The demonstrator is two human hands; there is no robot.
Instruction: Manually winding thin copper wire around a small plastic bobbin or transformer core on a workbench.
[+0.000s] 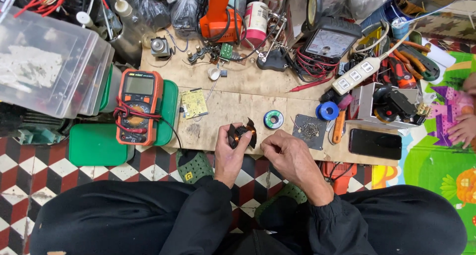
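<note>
1. Where the near edge of the low wooden desk (233, 81) meets the checkered floor (29, 180), both hands work just above that edge, over the person's knees.
2. Open room is scarce: an orange multimeter (139, 106) on green lids (94, 145) lies to the left, a small yellow circuit board (194, 103) and a spool of solder (273, 119) sit just beyond the hands, and a grey metal plate (310, 131), an orange-handled tool (338, 127) and a black phone (375, 144) lie to the right.
3. Bare wood shows only in a narrow strip in front of the hands and around the circuit board.
4. Farther back the desk is crowded with an analogue meter (329, 42), a white power strip (358, 74) and tangled red leads.
5. A small black fan (242, 134) is held just above the near edge of the desk; it is dark, with curved blades sticking out and a glint of orange at its middle.
6. The left hand (229, 153) has its fingers clamped around the fan from the left.
7. The right hand (290, 158) has its fingers pinched together just beside the fan's right side; whether they touch it, or grip something thin, cannot be told.
8. Another person's hand (463, 128) rests on a colourful mat (436, 160) at the far right.
</note>
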